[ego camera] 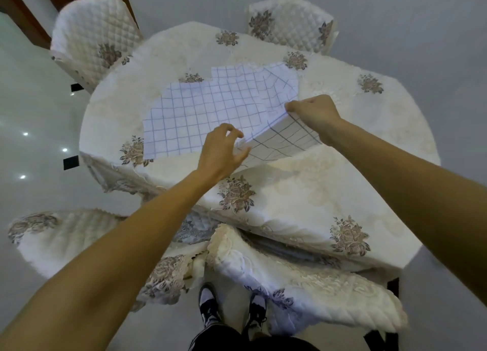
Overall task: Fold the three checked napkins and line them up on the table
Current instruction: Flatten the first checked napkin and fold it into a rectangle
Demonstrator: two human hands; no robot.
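Observation:
White napkins with a blue check lie overlapped in the middle of the table. The nearest, largest one (200, 116) is spread flat on the left. A second napkin (276, 84) shows at the back right. My right hand (313, 112) pinches the near right corner of the top napkin and lifts it, so its underside (284, 142) curls up. My left hand (222, 153) hovers at the lifted near edge with fingers spread, touching the cloth. I cannot tell how many layers lie underneath.
The table (342, 182) wears a cream floral tablecloth that hangs over its edges. Quilted chairs stand at the back left (92, 39), back right (290, 23), near left (60, 240) and near right (303, 284). My shoes (232, 308) are on the grey floor below.

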